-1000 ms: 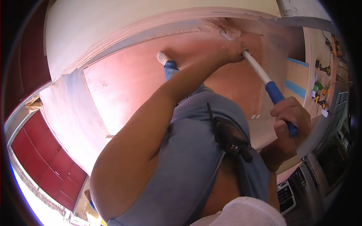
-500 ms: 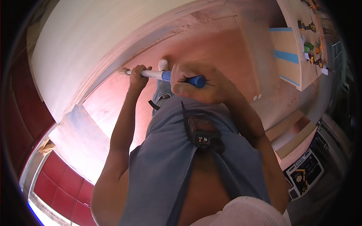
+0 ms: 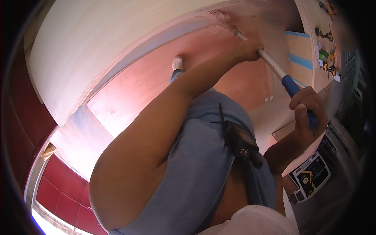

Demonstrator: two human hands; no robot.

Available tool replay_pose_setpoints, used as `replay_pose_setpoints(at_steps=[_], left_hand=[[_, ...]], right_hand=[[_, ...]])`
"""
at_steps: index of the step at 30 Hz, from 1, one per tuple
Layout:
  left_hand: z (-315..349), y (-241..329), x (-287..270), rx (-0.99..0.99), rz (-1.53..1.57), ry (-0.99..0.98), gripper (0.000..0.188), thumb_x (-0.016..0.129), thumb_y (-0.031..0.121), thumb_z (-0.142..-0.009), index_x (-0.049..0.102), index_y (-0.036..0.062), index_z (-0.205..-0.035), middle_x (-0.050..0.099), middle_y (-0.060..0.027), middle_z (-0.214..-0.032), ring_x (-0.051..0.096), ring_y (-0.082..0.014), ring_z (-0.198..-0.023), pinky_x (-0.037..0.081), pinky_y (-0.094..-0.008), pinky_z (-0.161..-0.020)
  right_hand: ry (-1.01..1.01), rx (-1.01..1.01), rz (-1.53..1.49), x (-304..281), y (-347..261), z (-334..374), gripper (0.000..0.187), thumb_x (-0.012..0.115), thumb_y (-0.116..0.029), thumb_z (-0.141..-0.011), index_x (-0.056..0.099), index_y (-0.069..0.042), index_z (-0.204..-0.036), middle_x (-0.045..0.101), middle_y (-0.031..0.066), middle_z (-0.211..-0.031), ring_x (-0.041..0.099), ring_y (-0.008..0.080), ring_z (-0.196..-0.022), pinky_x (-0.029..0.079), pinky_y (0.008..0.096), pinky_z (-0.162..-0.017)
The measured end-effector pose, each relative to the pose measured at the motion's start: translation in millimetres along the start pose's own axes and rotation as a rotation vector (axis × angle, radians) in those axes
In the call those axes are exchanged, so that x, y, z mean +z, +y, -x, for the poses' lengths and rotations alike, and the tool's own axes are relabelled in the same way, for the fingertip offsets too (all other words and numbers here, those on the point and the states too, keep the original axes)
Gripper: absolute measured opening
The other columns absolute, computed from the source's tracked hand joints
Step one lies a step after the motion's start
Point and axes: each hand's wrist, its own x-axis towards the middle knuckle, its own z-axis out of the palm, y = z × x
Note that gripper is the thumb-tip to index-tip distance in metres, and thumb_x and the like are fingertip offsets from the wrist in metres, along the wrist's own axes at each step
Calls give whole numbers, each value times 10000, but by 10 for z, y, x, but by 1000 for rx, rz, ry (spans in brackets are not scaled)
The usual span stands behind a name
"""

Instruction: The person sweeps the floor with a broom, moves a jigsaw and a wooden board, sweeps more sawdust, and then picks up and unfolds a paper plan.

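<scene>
1. long-handled broom: held in both hands, upper right of view, in front of the body and toward the person's right.
2. long axis: oblique. white pole runs from the bristles at top centre, down and rightward, to the blue grip.
3. left hand: closed around the white pole, just behind the bristle end; left forearm crosses in front of the torso to get there. of the two hands, this one is nearer the bristles.
4. right hand: fingers wrapped around the blue grip at the butt end, well apart from the left hand; the grip's tip shows beyond the fist.
5. bristles lie ahead of both hands, beside loose dust along the far edge of the reddish floor; firm contact there cannot be told, fine haze nearby.
6. white shoe: left of the bristles, apart from the broom.
</scene>
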Motion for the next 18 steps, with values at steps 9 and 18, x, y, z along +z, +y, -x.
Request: replay_pose_setpoints(at_steps=[9, 18], left_hand=[[746, 621, -691, 354, 27, -39, 171, 763, 191, -795, 613, 110, -816, 624, -111, -831, 611, -342, -835, 472, -456, -800], [2491, -589, -1698, -558, -463, 71, 335, 783, 271, -884, 612, 27, -730, 629, -181, -737, 614, -399, -748, 464, -503, -666]], right_hand=[[-278, -429, -474, -1101, 42, 73, 314, 773, -275, -816, 531, -127, -683, 571, 25, -671, 573, 141, -622, 415, 327, -624], [-566, 233, -798, 718, 1395, -270, 166, 717, -97, -849, 580, -4, -844, 635, 78, -802, 595, 197, -748, 479, 322, -734]])
